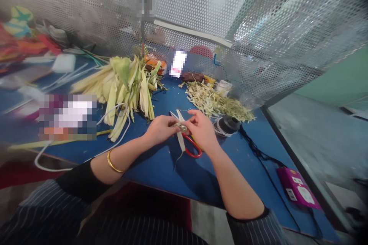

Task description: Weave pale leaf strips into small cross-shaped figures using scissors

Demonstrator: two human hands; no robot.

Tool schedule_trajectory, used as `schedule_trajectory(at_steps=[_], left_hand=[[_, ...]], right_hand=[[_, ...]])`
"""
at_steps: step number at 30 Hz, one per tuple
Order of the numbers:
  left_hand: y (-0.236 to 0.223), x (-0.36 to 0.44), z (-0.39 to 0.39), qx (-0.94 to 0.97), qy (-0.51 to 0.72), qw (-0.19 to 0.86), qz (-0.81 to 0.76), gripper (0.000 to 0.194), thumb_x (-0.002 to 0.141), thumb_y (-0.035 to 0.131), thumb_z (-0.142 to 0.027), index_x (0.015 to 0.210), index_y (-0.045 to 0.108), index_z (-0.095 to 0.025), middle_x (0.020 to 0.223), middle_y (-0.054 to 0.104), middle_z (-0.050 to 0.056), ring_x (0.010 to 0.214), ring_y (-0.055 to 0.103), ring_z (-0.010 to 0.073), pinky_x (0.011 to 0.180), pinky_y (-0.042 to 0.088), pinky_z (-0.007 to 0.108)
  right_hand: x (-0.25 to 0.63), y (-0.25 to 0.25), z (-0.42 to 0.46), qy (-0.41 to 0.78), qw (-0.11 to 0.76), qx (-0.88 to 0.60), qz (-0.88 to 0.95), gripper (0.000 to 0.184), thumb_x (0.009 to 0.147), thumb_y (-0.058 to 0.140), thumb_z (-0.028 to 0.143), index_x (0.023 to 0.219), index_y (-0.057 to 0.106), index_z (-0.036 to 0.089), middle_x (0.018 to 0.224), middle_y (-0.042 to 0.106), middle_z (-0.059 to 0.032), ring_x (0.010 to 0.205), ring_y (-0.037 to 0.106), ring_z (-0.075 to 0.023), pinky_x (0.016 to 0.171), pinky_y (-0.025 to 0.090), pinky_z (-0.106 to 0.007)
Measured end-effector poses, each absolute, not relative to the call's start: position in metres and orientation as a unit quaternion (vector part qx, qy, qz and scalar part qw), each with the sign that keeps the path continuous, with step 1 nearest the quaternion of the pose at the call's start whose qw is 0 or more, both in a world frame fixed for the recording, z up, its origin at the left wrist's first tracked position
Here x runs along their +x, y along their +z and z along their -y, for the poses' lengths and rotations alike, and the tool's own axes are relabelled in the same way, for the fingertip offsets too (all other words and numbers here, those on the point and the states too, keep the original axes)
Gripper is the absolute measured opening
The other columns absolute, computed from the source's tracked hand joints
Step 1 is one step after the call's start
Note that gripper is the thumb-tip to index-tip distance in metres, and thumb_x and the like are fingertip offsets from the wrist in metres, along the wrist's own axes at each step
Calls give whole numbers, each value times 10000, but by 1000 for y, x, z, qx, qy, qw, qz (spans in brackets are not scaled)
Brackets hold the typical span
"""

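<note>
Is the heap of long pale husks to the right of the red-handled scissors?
No, the husks lie left of the scissors, beyond the left hand.

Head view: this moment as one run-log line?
left hand: pinching small pale piece, identity unclear | right hand: pinching same piece | under hands: red-handled metal scissors | beyond left hand: pale-green leafy husks

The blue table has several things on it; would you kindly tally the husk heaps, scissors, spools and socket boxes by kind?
Long husk heap: 1
Shredded husk heap: 1
Red-handled scissors: 1
Black spool: 1
Pink socket box: 1
Total: 5
</note>
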State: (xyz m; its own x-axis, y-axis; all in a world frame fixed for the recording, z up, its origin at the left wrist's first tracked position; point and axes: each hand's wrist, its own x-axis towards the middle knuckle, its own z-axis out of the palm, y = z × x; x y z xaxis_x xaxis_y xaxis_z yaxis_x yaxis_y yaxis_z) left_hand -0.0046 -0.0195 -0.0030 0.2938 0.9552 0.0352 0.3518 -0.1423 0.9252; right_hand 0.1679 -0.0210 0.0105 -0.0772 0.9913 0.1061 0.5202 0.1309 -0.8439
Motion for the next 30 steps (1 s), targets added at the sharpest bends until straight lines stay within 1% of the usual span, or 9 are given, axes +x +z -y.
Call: schedule_trajectory(at_steps=[2, 5, 7, 9, 12, 16, 19, 24, 30], left_hand=[[-2, -5, 20, 694, 321, 447, -465, 189, 727, 596, -293, 801, 733, -186, 588, 623, -4, 542, 545, 118, 546, 387, 223], [-3, -5, 20, 708, 288, 469, -443, 199, 723, 598, -294, 819, 735, -187, 629, 650, 2, 551, 569, 120, 561, 414, 222], [-5, -4, 20, 704, 269, 497, -431, 207, 723, 603, -312, 822, 733, -184, 650, 660, 6, 539, 566, 115, 544, 417, 219], [-6, -3, 20, 688, 264, 532, -416, 203, 718, 615, -322, 805, 727, -176, 664, 664, 11, 525, 554, 106, 530, 420, 215], [-4, 0, 22, 654, 276, 594, -379, 188, 706, 643, -304, 800, 720, -161, 687, 667, 22, 522, 533, 92, 539, 438, 216], [-1, 0, 24, 635, 242, 647, -345, 167, 694, 670, -296, 752, 716, -146, 668, 650, 27, 522, 527, 90, 531, 445, 221], [-2, -2, 24, 641, 222, 653, -337, 143, 687, 682, -293, 686, 712, -153, 609, 624, 17, 518, 532, 95, 522, 442, 219], [-2, -4, 22, 623, 234, 672, -325, 78, 660, 706, -245, 665, 721, -169, 571, 616, 6, 508, 538, 97, 518, 459, 223], [1, 3, 26, 585, 261, 649, -410, 170, 665, 719, -304, 600, 687, -151, 545, 600, 14, 480, 529, 88, 501, 444, 220]], right_hand=[[170, 13, 20, 371, 346, -575, 642, 361, 764, 616, 419, 1045, 588, 195, 629, 604, 22, 481, 539, -133, 519, 419, -274], [174, 20, 19, 401, 308, -579, 639, 313, 775, 573, 475, 801, 656, 174, 522, 535, 34, 436, 448, -105, 455, 343, -252], [176, 24, 18, 415, 300, -573, 640, 296, 747, 600, 456, 674, 627, 170, 500, 495, 46, 447, 398, -85, 455, 305, -239], [177, 25, 18, 445, 303, -562, 628, 271, 714, 634, 419, 619, 577, 173, 481, 460, 61, 450, 367, -73, 457, 286, -228], [174, 22, 17, 477, 337, -552, 595, 277, 729, 622, 395, 590, 506, 185, 459, 427, 73, 420, 347, -64, 438, 271, -220], [169, 14, 15, 476, 381, -559, 561, 296, 766, 581, 376, 566, 459, 195, 467, 471, 57, 376, 374, -60, 407, 296, -218], [167, 11, 14, 486, 405, -566, 529, 257, 776, 569, 370, 609, 486, 195, 518, 534, 41, 371, 424, -63, 386, 314, -213], [163, 10, 15, 471, 451, -559, 512, 254, 803, 544, 395, 657, 488, 194, 577, 591, 12, 443, 535, -84, 415, 371, -204], [153, 11, 24, 450, 452, -516, 572, 224, 846, 502, 409, 743, 475, 211, 672, 638, 0, 503, 573, -100, 491, 451, -233]])
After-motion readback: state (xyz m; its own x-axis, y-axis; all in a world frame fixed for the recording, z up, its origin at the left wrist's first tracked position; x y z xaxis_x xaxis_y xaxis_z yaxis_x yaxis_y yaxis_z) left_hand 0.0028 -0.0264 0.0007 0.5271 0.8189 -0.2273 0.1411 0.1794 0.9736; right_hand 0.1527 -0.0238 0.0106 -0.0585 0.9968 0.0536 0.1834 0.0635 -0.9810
